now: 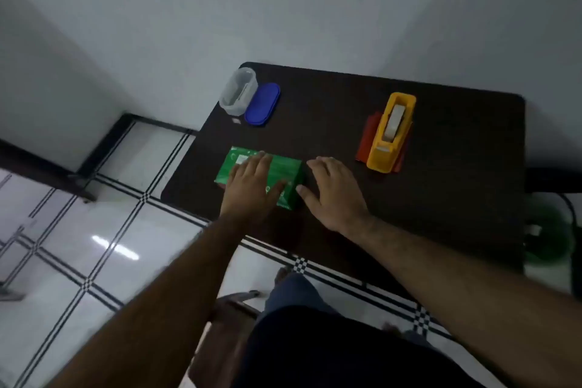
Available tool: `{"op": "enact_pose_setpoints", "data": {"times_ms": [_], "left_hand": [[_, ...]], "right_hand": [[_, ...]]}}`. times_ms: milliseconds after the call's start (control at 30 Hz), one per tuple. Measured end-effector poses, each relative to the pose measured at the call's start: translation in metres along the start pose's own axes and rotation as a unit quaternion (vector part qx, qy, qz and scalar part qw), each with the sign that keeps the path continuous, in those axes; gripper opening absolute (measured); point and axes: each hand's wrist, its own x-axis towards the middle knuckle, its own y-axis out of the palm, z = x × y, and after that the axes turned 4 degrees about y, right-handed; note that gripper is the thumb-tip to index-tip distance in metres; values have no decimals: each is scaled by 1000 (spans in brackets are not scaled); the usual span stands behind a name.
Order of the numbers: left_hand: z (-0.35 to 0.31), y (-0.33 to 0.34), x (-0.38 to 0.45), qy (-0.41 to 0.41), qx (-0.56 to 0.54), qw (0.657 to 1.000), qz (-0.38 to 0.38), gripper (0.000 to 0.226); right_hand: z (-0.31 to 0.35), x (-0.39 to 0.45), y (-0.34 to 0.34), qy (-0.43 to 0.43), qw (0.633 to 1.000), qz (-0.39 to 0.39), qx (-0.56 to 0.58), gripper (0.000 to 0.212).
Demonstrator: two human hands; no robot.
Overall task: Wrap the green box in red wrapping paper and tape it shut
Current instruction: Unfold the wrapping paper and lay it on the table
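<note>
A green box (283, 172) lies flat on the dark table (441, 198) near its front left edge. My left hand (252, 187) rests flat on top of the box with fingers spread. My right hand (330, 190) lies palm down on the table against the box's right end, its thumb touching the box's side. Folded red wrapping paper (365, 138) lies at the back right under a yellow tape dispenser (390, 132) with a white roll in it.
A clear plastic container (237, 91) and its blue lid (262, 103) sit at the table's back left corner. A white wall stands behind the table. Tiled floor lies to the left and below. A green object (548, 230) sits past the right edge.
</note>
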Motion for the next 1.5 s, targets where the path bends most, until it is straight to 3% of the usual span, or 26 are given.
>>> {"op": "enact_pose_setpoints", "data": {"times_ms": [167,433,667,800,1067,1367,1500], "left_hand": [[76,37,36,59,-5,998,-14,66],[138,60,73,111,-38,993,-24,64],[149,86,107,120,-48,983,-133,56],[149,95,104,143,-51,968,-202,50],[152,104,98,169,-29,958,-231,57],[159,92,77,156,-7,963,-221,47],[193,84,65,161,-2,962,-220,46]], "right_hand": [[33,27,80,34,999,5,26,70],[57,85,135,82,972,-186,114,48],[47,121,165,-6,945,-327,-16,36],[57,116,168,11,941,-326,-86,45],[76,113,192,39,912,-368,-178,57],[108,99,196,90,908,-364,-189,36],[137,100,209,90,912,-339,-212,58]]}}
